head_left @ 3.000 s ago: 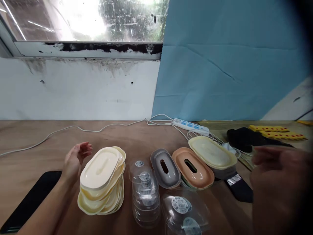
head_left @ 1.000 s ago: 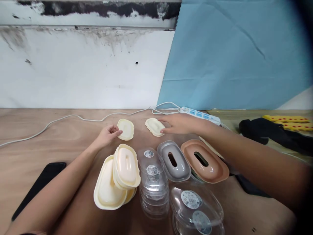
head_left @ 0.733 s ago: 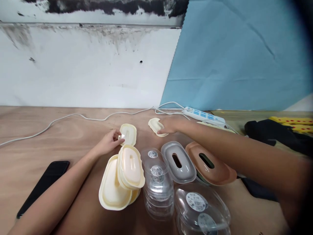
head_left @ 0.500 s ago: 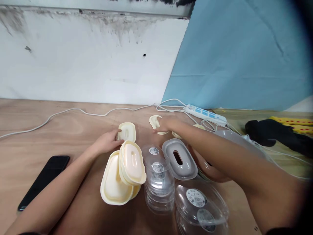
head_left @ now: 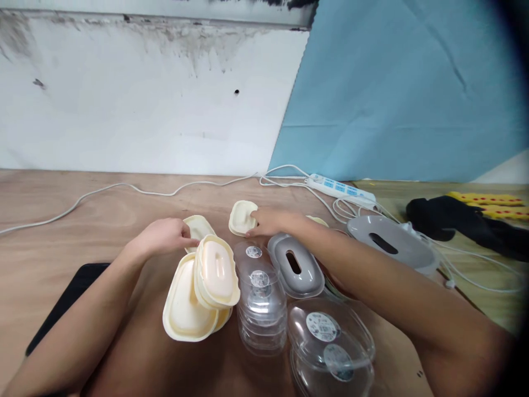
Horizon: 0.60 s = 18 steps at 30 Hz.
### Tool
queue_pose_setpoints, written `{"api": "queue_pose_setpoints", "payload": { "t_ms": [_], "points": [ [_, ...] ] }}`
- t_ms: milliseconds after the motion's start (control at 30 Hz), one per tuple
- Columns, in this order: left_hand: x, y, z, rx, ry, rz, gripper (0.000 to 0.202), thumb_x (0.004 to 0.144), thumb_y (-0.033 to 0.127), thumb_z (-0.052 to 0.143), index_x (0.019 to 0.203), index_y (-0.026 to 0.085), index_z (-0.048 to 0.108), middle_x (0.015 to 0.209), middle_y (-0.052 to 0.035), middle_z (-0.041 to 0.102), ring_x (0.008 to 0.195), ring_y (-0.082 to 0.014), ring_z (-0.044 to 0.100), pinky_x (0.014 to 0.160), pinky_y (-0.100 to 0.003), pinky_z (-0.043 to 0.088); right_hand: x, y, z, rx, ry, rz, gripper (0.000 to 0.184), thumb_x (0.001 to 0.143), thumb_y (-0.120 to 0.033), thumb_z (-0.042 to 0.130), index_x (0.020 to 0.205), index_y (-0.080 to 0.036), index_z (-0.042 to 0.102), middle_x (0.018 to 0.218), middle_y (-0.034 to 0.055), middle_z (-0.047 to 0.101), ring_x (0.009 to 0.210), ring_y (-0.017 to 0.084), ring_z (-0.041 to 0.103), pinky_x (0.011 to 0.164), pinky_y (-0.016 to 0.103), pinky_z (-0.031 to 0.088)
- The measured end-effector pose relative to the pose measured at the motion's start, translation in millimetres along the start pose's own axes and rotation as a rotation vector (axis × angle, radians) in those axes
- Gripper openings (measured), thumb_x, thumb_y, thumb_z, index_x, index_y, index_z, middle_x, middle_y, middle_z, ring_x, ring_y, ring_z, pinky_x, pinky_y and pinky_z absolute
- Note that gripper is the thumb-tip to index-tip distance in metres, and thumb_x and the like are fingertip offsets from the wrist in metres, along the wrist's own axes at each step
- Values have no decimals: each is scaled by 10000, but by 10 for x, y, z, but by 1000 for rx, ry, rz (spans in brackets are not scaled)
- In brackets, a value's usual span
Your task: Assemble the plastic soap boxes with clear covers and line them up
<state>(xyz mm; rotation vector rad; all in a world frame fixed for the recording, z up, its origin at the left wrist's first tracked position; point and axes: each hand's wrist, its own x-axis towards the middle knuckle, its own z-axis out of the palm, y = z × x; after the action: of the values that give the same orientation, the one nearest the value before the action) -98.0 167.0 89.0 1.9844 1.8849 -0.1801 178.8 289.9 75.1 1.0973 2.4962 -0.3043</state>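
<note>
A cream lid (head_left: 200, 225) is pinched between thumb and fingers of the left hand (head_left: 167, 237), at its left side. A second cream lid (head_left: 241, 216) is grasped at its right side by the right hand (head_left: 270, 220); whether it is lifted or merely slid cannot be told.

Since half a second ago, both lids have been shifted: the first has been drawn towards the near edge of the tabletop (head_left: 124, 218), so that it is now partly covered from view by the cream stack (head_left: 217, 270), and the second has been brought towards the left edge. In the work in hand, this is judged to be a matter of the two lids being repositioned together; neither grip is released, so their placing seems unfinished.

The lids are found behind the stacks, with the far edge left well beyond them. The cream stack, whose upper pieces are set askew over lower ones, is flanked towards the right edge by clear covers (head_left: 264, 320) and a gray lid (head_left: 309, 280). Another gray lid (head_left: 407, 245) is now exposed farther right, beyond the right forearm. Along the far edge a power strip (head_left: 341, 188) is seen; near the left edge, a black phone (head_left: 78, 284) is partly hidden by the left forearm.
</note>
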Motion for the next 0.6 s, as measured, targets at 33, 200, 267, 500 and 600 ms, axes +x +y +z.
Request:
{"api": "queue_pose_setpoints", "payload": {
  "t_ms": [33, 200, 267, 500, 600],
  "points": [
    [32, 28, -13, 14, 70, 7, 594, 836, 738, 456, 859, 228, 761, 923, -81, 756, 871, -300, 683, 737, -360, 465, -16, -4, 0, -8, -2, -17, 682, 837, -674, 600, 1222, -116, 674, 1221, 221, 703, 1061, 359, 686, 840, 395, 518],
    [277, 152, 101, -77, 253, 165, 727, 877, 742, 420, 1314, 204, 638, 1385, -124, 623, 1306, -347, 537, 1093, -459, 400, -43, 45, 58, -41, 54, -60, 583, 839, -626, 625, 1150, -136, 688, 1205, 196, 705, 1037, 334, 695, 852, 377, 518],
    [353, 157, 188, -74, 173, 185, 737, 895, 702, 420, 1391, 183, 583, 1487, -151, 533, 1399, -364, 454, 1153, -495, 346, -44, 81, 99, -47, 82, -53, 570, 833, -618, 635, 1142, -142, 684, 1201, 194, 703, 1047, 344, 692, 856, 388, 520],
    [333, 48, 271, -32, 52, 231, 599, 859, 429, 513, 1407, 192, 567, 1484, -135, 541, 1360, -338, 508, 1101, -431, 435, -63, 108, 93, -47, 75, -8, 525, 831, -547, 663, 1138, -121, 677, 1170, 204, 713, 1020, 353, 700, 833, 392, 522],
    [308, 57, 188, 33, 92, 159, 432, 875, 445, 483, 1165, 223, 714, 1262, -109, 691, 1233, -325, 596, 1019, -424, 482, -51, 84, 59, -49, 75, 3, 515, 824, -560, 662, 1117, -138, 690, 1154, 196, 723, 1018, 355, 700, 838, 399, 526]
  ]
}}
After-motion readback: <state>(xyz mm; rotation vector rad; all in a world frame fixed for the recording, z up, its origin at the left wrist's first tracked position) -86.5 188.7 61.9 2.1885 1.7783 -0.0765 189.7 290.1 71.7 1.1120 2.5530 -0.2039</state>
